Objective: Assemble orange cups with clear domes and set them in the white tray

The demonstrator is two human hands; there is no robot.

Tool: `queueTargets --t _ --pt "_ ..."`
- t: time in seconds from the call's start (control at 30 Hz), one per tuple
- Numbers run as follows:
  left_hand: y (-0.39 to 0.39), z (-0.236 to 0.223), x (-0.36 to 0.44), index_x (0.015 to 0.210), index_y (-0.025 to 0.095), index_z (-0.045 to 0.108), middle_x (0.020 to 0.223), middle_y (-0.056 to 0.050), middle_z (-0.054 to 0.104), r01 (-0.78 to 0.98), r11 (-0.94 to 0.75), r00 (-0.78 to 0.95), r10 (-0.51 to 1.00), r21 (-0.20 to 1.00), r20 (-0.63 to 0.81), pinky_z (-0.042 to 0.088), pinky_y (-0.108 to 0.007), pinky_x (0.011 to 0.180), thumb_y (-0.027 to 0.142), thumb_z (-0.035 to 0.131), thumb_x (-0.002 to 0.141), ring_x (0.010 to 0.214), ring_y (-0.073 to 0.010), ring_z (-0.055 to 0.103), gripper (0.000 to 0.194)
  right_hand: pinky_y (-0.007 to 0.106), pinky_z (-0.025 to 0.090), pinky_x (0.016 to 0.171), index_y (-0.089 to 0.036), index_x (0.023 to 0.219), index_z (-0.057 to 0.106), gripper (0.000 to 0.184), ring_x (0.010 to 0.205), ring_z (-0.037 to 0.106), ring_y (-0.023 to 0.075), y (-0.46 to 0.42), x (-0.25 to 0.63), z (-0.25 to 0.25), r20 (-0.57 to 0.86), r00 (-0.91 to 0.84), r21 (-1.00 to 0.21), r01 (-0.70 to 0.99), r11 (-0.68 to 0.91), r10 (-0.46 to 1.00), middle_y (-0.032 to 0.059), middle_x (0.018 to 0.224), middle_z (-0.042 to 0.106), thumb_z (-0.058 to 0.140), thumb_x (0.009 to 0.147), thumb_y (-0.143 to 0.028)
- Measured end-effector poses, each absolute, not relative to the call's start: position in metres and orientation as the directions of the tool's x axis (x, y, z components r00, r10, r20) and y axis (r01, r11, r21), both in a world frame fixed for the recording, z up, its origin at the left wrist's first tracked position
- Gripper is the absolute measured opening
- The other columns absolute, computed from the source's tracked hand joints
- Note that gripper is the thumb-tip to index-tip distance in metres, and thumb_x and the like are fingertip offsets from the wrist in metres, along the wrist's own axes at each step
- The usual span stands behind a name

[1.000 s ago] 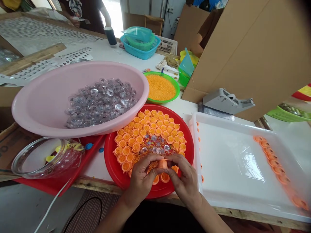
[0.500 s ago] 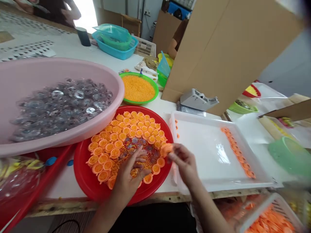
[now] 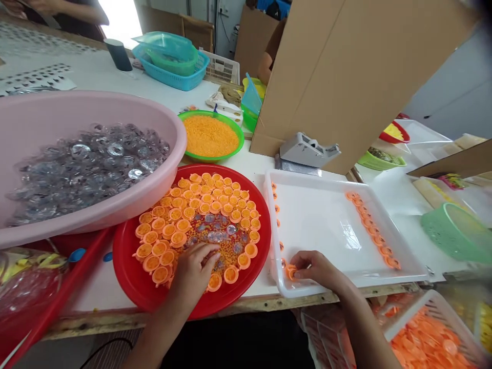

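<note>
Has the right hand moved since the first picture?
Yes, the right hand went rightward, from over the red tray to the near left corner of the white tray.

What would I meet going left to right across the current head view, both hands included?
Pink basin → left hand → right hand → long row of orange plastic pieces → light-green basket.

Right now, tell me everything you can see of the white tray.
The white tray is shallow and rectangular, with a raised rim and a glossy surface that looks like plastic and reflects light near the middle. It lies on the white table, to the right of the red basin. An orange row of pieces runs along its right side; spaced orange pieces line its left. At its near left corner, the right hand has its fingers on one orange piece.
</note>
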State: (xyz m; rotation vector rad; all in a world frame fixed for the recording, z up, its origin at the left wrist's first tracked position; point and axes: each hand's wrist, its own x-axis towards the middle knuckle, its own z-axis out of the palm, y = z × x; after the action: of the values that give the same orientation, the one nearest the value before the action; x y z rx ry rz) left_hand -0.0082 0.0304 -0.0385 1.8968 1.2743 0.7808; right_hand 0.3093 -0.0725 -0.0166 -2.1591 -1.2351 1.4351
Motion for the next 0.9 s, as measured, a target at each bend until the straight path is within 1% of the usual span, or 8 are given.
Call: queueTargets --t 0.1,0.27,0.43,0.57,0.67,0.8,0.87,0.9 --pt "0.028 -0.044 -0.006 0.083 0.021 0.071 0.085 -0.004 0.074 0.517 -0.301 0.36 0.926 0.801 0.115 0.055 -0.031 0.076 0.028 0.055 0.082 0.081 -0.021 0.069 0.017 0.024 0.042 0.057 -0.015 0.064 0.065 0.009 0.062 0.056 0.0146 -0.065 0.305 -0.023 -0.607 0.119 -0.633 0.526 -0.568 0.786 -0.0006 0.063 0.063 0.069 0.056 -0.015" --pt "0.031 -0.055 -0.007 0.082 0.024 0.072 0.083 -0.002 0.075 0.518 -0.329 0.405 0.907 0.79 0.113 0.057 -0.027 0.07 0.033 0.057 0.081 0.076 -0.0194 0.07 0.018 0.022 0.041 0.057 -0.017 0.067 0.064 0.011 0.062 0.054 0.0122 -0.062 0.303 -0.033 -0.546 0.189 -0.655 0.511 -0.557 0.816 -0.0024 0.065 0.062 0.071 0.058 -0.017" --pt "0.033 -0.056 -0.006 0.084 0.025 0.073 0.086 -0.001 0.076 0.549 -0.337 0.443 0.893 0.765 0.075 0.057 -0.025 0.069 0.037 0.06 0.079 0.076 -0.0192 0.071 0.018 0.02 0.039 0.051 -0.016 0.063 0.063 0.015 0.055 0.055 0.0111 -0.064 0.307 -0.035 -0.569 0.166 -0.673 0.47 -0.571 0.806 -0.0036 0.057 0.061 0.075 0.054 -0.015" --pt "0.03 -0.053 0.001 0.083 0.025 0.073 0.082 0.0 0.075 0.537 -0.345 0.451 0.888 0.77 0.083 0.057 -0.024 0.064 0.037 0.059 0.08 0.071 -0.0181 0.07 0.019 0.019 0.037 0.048 -0.017 0.062 0.059 0.017 0.053 0.054 0.0105 -0.056 0.302 -0.039 -0.529 0.222 -0.676 0.473 -0.565 0.819 -0.0046 0.055 0.06 0.073 0.056 -0.011" --pt "0.027 -0.053 0.004 0.084 0.024 0.072 0.083 -0.001 0.075 0.542 -0.341 0.45 0.89 0.768 0.078 0.056 -0.025 0.065 0.034 0.058 0.081 0.072 -0.0177 0.07 0.017 0.019 0.036 0.05 -0.018 0.063 0.057 0.018 0.056 0.054 0.0104 -0.051 0.298 -0.04 -0.469 0.277 -0.671 0.506 -0.542 0.839 -0.0044 0.059 0.06 0.073 0.058 -0.013" --pt "0.02 -0.049 0.004 0.085 0.022 0.071 0.085 -0.003 0.073 0.544 -0.329 0.452 0.89 0.772 0.061 0.055 -0.028 0.071 0.028 0.056 0.083 0.077 -0.0189 0.069 0.015 0.022 0.034 0.05 -0.018 0.06 0.055 0.015 0.053 0.05 0.0115 -0.055 0.297 -0.031 -0.438 0.273 -0.648 0.565 -0.511 0.857 -0.0037 0.055 0.057 0.069 0.065 -0.018" --pt "0.015 -0.046 0.005 0.084 0.021 0.07 0.084 -0.004 0.073 0.549 -0.335 0.48 0.877 0.766 0.039 0.054 -0.03 0.072 0.025 0.059 0.082 0.078 -0.0197 0.068 0.012 0.024 0.034 0.051 -0.019 0.059 0.055 0.016 0.053 0.049 0.0128 -0.055 0.294 -0.021 -0.399 0.29 -0.624 0.609 -0.489 0.87 -0.0022 0.056 0.057 0.066 0.07 -0.022" --pt "0.013 -0.044 0.006 0.084 0.021 0.07 0.083 -0.004 0.072 0.555 -0.34 0.497 0.867 0.759 0.025 0.054 -0.03 0.072 0.024 0.061 0.081 0.079 -0.0202 0.067 0.01 0.024 0.034 0.052 -0.019 0.061 0.056 0.016 0.054 0.05 0.0135 -0.053 0.29 -0.015 -0.357 0.303 -0.61 0.64 -0.466 0.884 -0.0014 0.057 0.058 0.063 0.074 -0.023"
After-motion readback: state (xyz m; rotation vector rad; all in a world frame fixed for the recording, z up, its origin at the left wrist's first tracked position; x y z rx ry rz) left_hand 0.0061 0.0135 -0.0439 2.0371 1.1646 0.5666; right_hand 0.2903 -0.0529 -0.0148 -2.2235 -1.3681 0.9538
